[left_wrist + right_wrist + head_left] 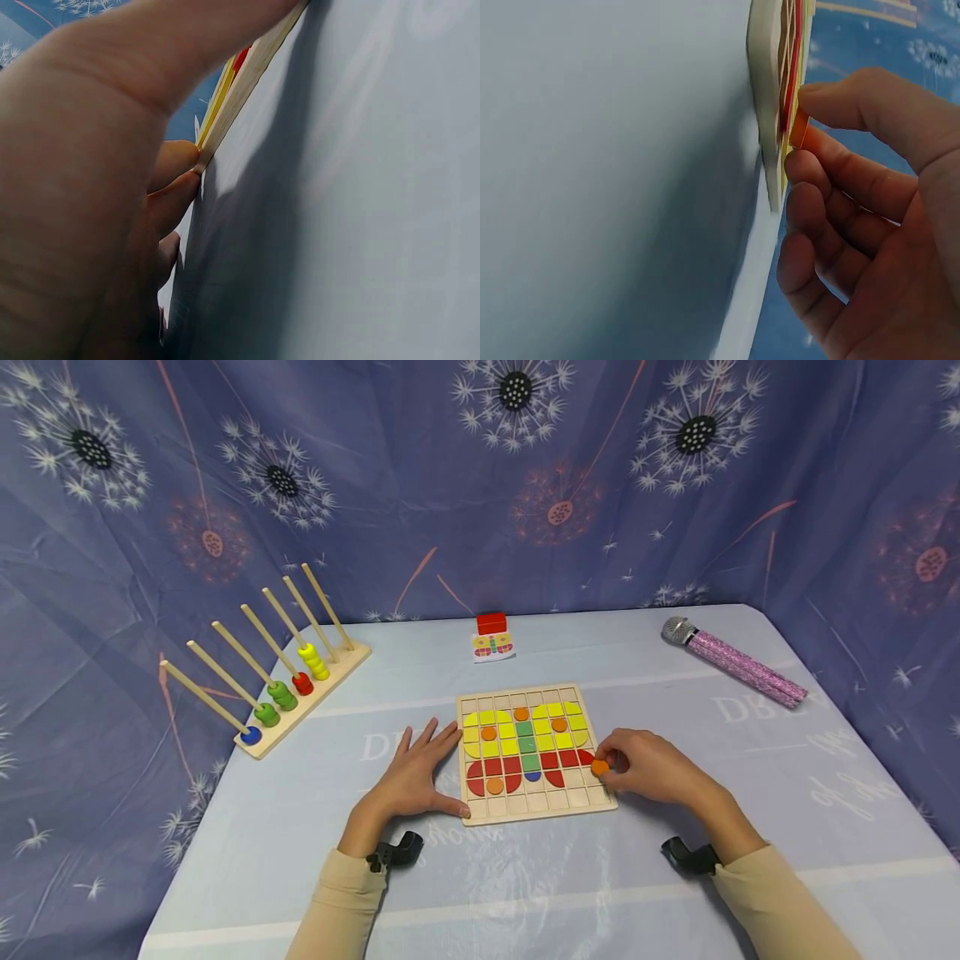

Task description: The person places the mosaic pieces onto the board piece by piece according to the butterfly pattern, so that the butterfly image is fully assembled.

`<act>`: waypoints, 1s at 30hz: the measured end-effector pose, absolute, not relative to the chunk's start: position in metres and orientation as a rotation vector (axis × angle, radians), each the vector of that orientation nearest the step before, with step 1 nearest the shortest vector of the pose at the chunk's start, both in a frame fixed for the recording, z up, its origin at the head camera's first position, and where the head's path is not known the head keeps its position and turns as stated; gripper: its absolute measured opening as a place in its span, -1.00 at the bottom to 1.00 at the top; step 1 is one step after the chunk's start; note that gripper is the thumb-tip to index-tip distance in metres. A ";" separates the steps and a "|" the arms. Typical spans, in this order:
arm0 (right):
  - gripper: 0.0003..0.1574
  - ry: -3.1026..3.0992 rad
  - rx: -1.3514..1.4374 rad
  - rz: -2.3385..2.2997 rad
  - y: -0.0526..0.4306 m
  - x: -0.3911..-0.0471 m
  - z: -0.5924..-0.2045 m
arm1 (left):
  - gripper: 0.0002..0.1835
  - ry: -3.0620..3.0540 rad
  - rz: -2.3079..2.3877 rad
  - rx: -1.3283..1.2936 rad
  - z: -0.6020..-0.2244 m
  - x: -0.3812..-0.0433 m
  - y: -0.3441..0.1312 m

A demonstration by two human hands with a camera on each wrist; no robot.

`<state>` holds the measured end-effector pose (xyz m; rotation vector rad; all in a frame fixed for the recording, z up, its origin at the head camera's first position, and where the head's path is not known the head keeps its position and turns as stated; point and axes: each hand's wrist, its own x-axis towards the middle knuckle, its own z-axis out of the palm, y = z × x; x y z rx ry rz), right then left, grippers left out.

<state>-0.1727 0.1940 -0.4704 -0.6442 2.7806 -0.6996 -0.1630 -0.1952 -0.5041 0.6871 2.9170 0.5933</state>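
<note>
A wooden grid board (577, 799) lies on the table, its squares partly filled with yellow, red, green, orange and blue flat pieces in a butterfly-like pattern. My left hand (420, 772) rests along the board's left edge, fingers spread, with the thumb at the near left corner and a fingertip at the side. In the left wrist view the fingertips touch the board's edge (238, 94). At the board's right side my right hand (651, 766) pinches a round orange piece (599, 767) between thumb and forefinger. The right wrist view shows that orange piece (799, 129) held edge-on close over the board.
On the left stands a wooden peg rack (311, 697) with colored beads on its rods. A pattern card (492, 647) leans by a red block (492, 623) behind the board. A pink glittery microphone (738, 664) lies at the back right. A patterned curtain (420, 485) hangs behind the table.
</note>
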 end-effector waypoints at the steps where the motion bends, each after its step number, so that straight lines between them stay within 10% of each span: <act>1: -0.67 2.773 -0.655 -0.698 0.190 -0.172 -0.470 | 0.38 2.918 0.591 0.687 -0.504 -0.163 -0.195; 15: -0.69 2.691 -0.768 -0.784 0.167 -0.166 -0.471 | 0.38 2.919 0.575 0.679 -0.504 -0.163 -0.195; 30: -0.67 2.831 -0.646 -0.870 0.250 -0.162 -0.469 | 0.39 2.914 0.590 0.694 -0.505 -0.164 -0.196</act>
